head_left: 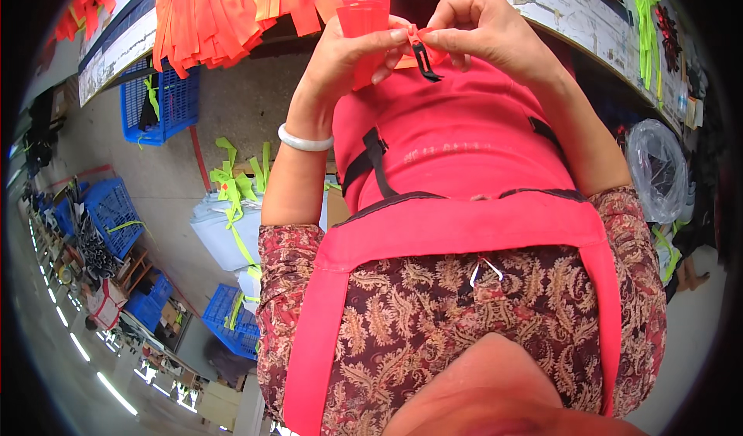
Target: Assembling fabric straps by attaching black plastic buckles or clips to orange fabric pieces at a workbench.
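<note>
- Clip (423, 60), black below an orange top, hangs tilted at 12 o'clock between our two hands, over the apron (464, 153); whether it is a buckle or a pull, we cannot tell.
- Our left hand (346, 51), on the clip's 9 o'clock side, is nearly closed, with an orange strip (365, 22) in its fingers and its thumb tip at the clip's top.
- Our right hand (493, 35), on the 3 o'clock side, pinches orange material just beside the clip, thumb against forefinger.
- More strips (220, 18) lie heaped at 11 o'clock; the bench (542, 6) edge runs from 12 toward 2.
- We judge the step in hand to be working strip and clip together; next we would need a steady left pinch and a small, even right-hand pull toward 3 o'clock.
</note>
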### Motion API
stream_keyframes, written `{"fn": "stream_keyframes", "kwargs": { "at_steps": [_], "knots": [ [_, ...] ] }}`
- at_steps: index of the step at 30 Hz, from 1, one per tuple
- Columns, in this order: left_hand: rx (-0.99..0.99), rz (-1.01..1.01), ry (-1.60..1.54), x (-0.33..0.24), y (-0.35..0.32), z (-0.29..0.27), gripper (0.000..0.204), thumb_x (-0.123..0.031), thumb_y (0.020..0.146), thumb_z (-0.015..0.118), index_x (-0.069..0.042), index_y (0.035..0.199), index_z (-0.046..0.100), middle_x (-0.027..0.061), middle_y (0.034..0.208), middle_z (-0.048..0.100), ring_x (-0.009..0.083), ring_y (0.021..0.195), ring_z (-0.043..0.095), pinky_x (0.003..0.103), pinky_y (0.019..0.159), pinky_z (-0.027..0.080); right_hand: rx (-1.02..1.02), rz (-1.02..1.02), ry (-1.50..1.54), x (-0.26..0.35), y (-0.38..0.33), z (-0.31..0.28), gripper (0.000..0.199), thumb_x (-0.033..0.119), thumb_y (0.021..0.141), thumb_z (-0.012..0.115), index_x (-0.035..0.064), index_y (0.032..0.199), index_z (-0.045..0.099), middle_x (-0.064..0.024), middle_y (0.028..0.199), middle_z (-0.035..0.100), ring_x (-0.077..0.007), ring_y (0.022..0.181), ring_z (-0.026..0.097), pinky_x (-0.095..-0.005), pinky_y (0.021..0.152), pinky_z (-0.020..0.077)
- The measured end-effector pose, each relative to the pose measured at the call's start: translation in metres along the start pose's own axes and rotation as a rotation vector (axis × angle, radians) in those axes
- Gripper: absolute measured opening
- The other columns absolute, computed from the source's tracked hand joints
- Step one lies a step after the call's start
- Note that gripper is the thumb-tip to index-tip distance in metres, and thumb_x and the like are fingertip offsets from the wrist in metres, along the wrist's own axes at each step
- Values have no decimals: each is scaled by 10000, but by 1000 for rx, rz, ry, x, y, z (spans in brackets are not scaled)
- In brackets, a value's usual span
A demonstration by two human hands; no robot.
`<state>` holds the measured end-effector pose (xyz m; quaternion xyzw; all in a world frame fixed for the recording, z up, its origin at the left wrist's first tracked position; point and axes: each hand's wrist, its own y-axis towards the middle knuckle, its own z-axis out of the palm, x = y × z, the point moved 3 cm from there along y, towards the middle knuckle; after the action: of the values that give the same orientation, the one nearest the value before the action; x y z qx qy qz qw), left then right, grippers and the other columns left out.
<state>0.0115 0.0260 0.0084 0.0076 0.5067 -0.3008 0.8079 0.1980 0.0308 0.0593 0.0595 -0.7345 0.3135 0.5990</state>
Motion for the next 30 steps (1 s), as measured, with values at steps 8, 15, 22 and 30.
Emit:
{"fn": "stream_keyframes", "kwargs": {
  "at_steps": [8,15,22,30],
  "knots": [
    [35,-9,74,-2,0,0,197,-151,848,695,12,954,665,46,653,595,106,501,532,226,390,362,40,40,67,-5,1,0,179,171,875,677,4,839,621,-27,736,624,-51,607,548,-200,532,445],
    [-7,39,98,-3,1,1,201,-151,835,720,16,936,672,42,610,581,112,452,515,234,406,379,10,17,79,-10,3,2,180,175,879,676,7,844,623,-29,733,625,-49,600,544,-193,542,440],
    [39,24,-17,3,0,0,172,-130,854,675,4,962,664,35,715,615,91,521,524,211,380,351,48,30,11,-1,5,-1,166,161,861,678,9,823,623,-9,697,601,-46,598,532,-194,539,427],
    [20,16,122,2,0,-2,173,-123,852,675,19,951,662,34,724,616,81,522,526,211,381,356,57,-7,24,-7,5,1,154,153,865,673,7,840,633,-13,704,606,-45,605,533,-193,540,422]
  ]
}}
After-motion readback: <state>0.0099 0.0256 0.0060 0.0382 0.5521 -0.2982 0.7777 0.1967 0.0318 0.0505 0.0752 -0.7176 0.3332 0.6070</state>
